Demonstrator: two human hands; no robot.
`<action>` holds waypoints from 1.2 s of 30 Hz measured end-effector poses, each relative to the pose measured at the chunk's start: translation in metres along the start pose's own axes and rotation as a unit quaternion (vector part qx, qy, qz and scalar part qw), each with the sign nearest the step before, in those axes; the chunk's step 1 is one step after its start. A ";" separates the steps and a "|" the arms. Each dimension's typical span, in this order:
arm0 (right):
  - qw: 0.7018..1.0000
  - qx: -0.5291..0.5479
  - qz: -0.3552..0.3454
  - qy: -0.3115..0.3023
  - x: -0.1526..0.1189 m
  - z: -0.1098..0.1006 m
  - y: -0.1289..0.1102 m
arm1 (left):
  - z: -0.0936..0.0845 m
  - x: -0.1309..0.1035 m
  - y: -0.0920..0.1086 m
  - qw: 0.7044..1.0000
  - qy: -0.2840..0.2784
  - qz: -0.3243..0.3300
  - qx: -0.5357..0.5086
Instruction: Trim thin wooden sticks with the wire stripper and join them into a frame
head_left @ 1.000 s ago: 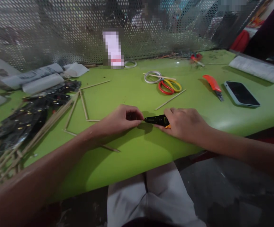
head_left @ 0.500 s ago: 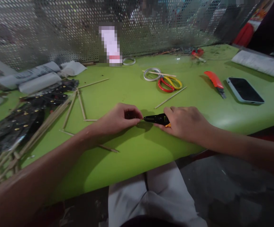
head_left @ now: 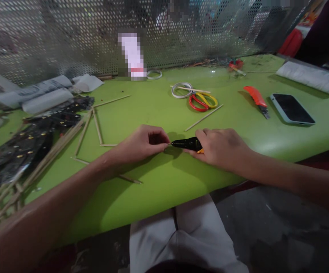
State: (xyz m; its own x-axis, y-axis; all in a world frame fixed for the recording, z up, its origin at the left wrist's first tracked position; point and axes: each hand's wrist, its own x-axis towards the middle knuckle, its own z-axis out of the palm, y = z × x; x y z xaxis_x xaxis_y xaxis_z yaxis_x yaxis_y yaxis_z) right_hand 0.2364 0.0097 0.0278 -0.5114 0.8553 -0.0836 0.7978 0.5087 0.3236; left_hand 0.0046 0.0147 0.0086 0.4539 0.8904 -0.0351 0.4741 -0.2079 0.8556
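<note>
My left hand point(head_left: 146, 143) is closed, thumb and forefinger pinched on a thin wooden stick point(head_left: 109, 145) whose middle seems hidden behind the hand. A small end shows at the fingertips. My right hand point(head_left: 223, 146) wraps round a black, tapered hand tool point(head_left: 185, 143) with an orange part under the fingers; its grip is hidden. The tool's narrow tip points left, at or nearly at the pinched end; contact cannot be made out. Left of the hands, joined thin sticks point(head_left: 83, 132) form an angular zigzag on the green table point(head_left: 164, 193).
Beyond the hands lie a loose stick point(head_left: 204, 117), red-and-yellow-handled scissors point(head_left: 200, 102) and a tape roll point(head_left: 178, 91). At right are an orange cutter point(head_left: 255, 95), a phone point(head_left: 292, 109) and a paper roll point(head_left: 310, 77). Bundled sticks point(head_left: 53, 153) and black plastic packaging point(head_left: 30, 148) occupy the left.
Almost nothing differs. The view has shifted very slightly; both hands keep the same grip, with the black tool's tip still at the left fingertips.
</note>
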 end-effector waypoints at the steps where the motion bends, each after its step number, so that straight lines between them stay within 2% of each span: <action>1: 1.000 0.000 0.002 -0.002 0.000 0.000 0.000 | 0.000 0.000 0.000 1.000 0.002 0.001 0.001; 14: 1.000 0.004 0.007 -0.013 -0.001 -0.002 0.000 | 0.000 0.000 -0.003 1.000 0.019 0.005 -0.024; 22: 1.000 0.004 -0.004 0.029 -0.003 0.005 0.000 | -0.001 -0.006 -0.002 0.999 0.021 -0.004 -0.048; 36: 0.999 0.042 -0.007 0.013 0.000 0.007 0.003 | 0.000 -0.005 -0.001 0.998 0.027 -0.018 -0.046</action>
State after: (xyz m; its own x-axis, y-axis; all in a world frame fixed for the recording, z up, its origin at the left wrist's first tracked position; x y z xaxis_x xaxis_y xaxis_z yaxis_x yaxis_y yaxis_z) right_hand 0.2413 0.0119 0.0221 -0.5296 0.8459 -0.0630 0.8143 0.5278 0.2416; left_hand 0.0018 0.0106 0.0076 0.3946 0.9179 -0.0413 0.4171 -0.1389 0.8982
